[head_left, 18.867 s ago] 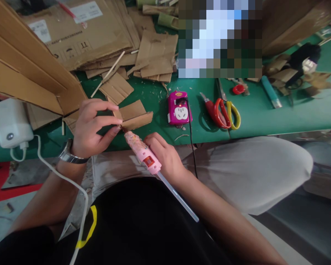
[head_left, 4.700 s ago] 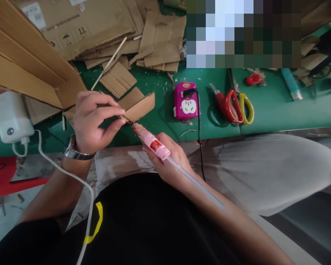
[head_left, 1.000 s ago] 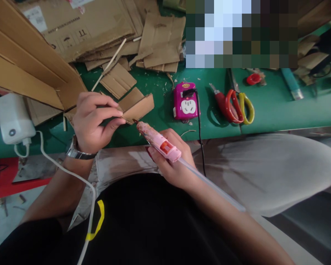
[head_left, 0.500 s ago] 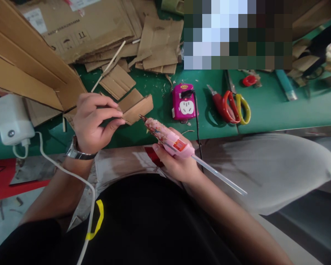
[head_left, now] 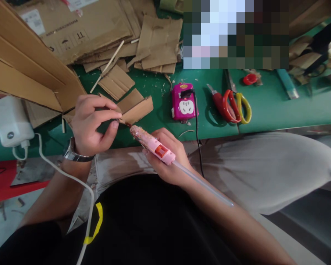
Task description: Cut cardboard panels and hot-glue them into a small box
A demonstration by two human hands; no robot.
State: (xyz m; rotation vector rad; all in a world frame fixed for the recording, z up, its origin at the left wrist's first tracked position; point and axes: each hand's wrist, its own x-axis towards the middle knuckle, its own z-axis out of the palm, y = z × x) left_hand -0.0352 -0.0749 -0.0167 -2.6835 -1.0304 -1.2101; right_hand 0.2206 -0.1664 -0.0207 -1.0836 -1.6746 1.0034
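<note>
My left hand [head_left: 92,123], wearing a metal watch, has its bent fingertips at the near left corner of a small folded cardboard piece [head_left: 138,111]. The thumb sits a little below the fingers, and part of the grip is hidden. A pink glue gun [head_left: 150,142], stained near the front, is wrapped by my right hand [head_left: 169,156]. Its nozzle meets the cardboard's lower left corner, close to the left fingertips. From the rear of the gun sticks out a long clear glue stick [head_left: 204,180].
A magenta power socket [head_left: 184,102] with a black plug and cable stands right of the cardboard. Farther right lie scissors [head_left: 244,108] and a red-handled tool [head_left: 218,101]. Cardboard scraps [head_left: 158,44] are piled behind. A tall cardboard structure [head_left: 41,66] and a white adapter [head_left: 12,121] are at left.
My right hand has moved the glue gun left and slightly down, bringing its nozzle to the cardboard's corner. The left thumb has drawn back a little from the fingertips.
</note>
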